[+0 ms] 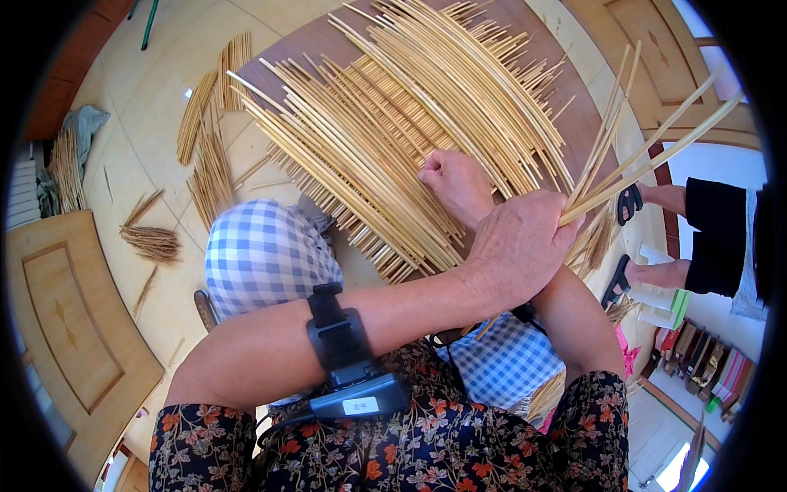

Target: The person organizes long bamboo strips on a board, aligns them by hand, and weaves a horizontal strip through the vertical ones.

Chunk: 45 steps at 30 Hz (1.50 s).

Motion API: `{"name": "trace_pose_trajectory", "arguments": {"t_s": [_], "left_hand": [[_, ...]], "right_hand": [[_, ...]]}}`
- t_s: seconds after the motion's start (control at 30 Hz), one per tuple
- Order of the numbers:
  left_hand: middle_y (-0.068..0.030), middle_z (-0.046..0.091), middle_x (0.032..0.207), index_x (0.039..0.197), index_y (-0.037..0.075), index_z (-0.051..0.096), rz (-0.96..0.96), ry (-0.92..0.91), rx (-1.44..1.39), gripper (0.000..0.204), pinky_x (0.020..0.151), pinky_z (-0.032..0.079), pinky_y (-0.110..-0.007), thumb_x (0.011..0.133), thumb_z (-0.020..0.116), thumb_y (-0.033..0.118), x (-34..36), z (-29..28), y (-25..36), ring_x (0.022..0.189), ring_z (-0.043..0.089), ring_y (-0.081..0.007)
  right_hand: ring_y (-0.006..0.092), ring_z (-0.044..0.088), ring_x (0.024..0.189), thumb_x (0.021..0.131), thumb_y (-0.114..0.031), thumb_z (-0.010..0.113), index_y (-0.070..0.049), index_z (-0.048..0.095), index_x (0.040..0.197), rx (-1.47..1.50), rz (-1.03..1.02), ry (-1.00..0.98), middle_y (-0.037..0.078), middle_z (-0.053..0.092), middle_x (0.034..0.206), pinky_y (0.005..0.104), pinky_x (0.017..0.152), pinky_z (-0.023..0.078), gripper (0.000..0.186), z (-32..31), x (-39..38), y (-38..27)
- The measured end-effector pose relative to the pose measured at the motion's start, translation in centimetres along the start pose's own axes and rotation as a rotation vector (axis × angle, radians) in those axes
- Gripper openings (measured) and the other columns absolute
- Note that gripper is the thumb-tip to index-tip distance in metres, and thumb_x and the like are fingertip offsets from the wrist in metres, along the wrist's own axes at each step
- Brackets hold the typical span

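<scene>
On the far left a pale wooden door panel (70, 316) lies flat on the cream tiled floor (156, 90). Near it on the tiles are small loose bundles of thin straw-coloured reed strips (152, 242), and more of them lie further up (209, 139).

In the middle there is a large woven mat of long pale yellow reed strips (393, 115). It spreads like a fan over a brown round table top (578, 123), and its loose ends point to the lower left. Just below it, the person's knee in blue and white checked cloth (266, 254) is raised.

The two forearms are crossed. The left hand (525, 246) reaches over to the right side. It is closed around a few long separate reed strips (648, 143), which rise up and to the right from the fist, away from the mat. On this forearm is a black strap with a small dark device (348, 361). The right hand (455, 184) comes from under the left arm and rests on the mat. Its fingers are curled into a fist upon the woven strips, pressing or holding them; which one, I cannot tell.

On the right edge stands another person in dark sandals (627, 205).
</scene>
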<state>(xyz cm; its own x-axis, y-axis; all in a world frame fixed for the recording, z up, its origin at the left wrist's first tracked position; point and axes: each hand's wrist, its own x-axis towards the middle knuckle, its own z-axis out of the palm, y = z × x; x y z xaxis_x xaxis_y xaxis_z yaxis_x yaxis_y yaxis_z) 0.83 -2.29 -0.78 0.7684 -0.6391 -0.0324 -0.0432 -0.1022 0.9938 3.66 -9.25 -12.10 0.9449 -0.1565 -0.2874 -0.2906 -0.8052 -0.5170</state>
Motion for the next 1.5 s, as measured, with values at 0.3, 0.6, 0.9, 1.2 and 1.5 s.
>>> {"name": "trace_pose_trajectory", "arguments": {"t_s": [0.3,0.6,0.9,1.2,1.5], "left_hand": [[-0.024,0.057,0.076,0.08,-0.006,0.052,0.012,-0.011,-0.029,0.037,0.069,0.044,-0.046,0.094,0.052,0.029,0.0,0.0,-0.1,0.074,0.058,-0.0396],[-0.0221,0.057,0.072,0.079,-0.005,0.053,0.003,-0.007,-0.031,0.037,0.066,0.044,-0.045,0.094,0.052,0.029,0.1,-0.2,0.0,0.069,0.058,-0.0381],[-0.0218,0.055,0.07,0.077,-0.006,0.052,0.04,-0.016,-0.078,0.038,0.063,0.043,-0.044,0.093,0.054,0.028,0.0,-0.2,0.1,0.066,0.057,-0.0346],[-0.0196,0.053,0.067,0.075,-0.006,0.05,0.069,-0.052,-0.125,0.038,0.06,0.041,-0.041,0.093,0.055,0.027,-0.1,-0.2,0.2,0.062,0.055,-0.0308],[-0.0186,0.053,0.066,0.076,-0.006,0.051,0.076,-0.06,-0.142,0.037,0.059,0.041,-0.04,0.093,0.055,0.027,0.0,0.0,-0.1,0.061,0.053,-0.029]], "right_hand": [[0.027,0.062,0.07,0.084,-0.017,0.064,0.0,0.065,0.086,0.018,-0.049,-0.026,0.015,0.065,0.077,0.0381,0.068,0.048,0.016,-0.4,0.0,-0.1],[0.0145,0.055,0.066,0.087,-0.014,0.064,-0.001,0.063,0.091,0.297,-0.054,-0.157,0.006,0.063,0.076,0.0289,0.064,0.046,0.014,-1.3,0.6,0.5],[0.0029,0.047,0.053,0.092,-0.014,0.061,-0.001,0.06,0.106,1.081,0.095,-0.482,0.001,0.061,0.08,0.0158,0.046,0.039,0.018,-4.7,-1.3,-3.3],[0.0032,0.047,0.05,0.091,-0.013,0.064,-0.005,0.057,0.095,1.274,0.096,-0.505,-0.002,0.055,0.072,0.0171,0.042,0.038,0.011,-4.5,-1.5,-2.9],[0.0015,0.046,0.049,0.094,-0.019,0.06,-0.005,0.06,0.095,1.195,0.081,-0.546,-0.001,0.058,0.074,0.0154,0.041,0.036,0.014,-4.5,-1.5,-2.8]]}}
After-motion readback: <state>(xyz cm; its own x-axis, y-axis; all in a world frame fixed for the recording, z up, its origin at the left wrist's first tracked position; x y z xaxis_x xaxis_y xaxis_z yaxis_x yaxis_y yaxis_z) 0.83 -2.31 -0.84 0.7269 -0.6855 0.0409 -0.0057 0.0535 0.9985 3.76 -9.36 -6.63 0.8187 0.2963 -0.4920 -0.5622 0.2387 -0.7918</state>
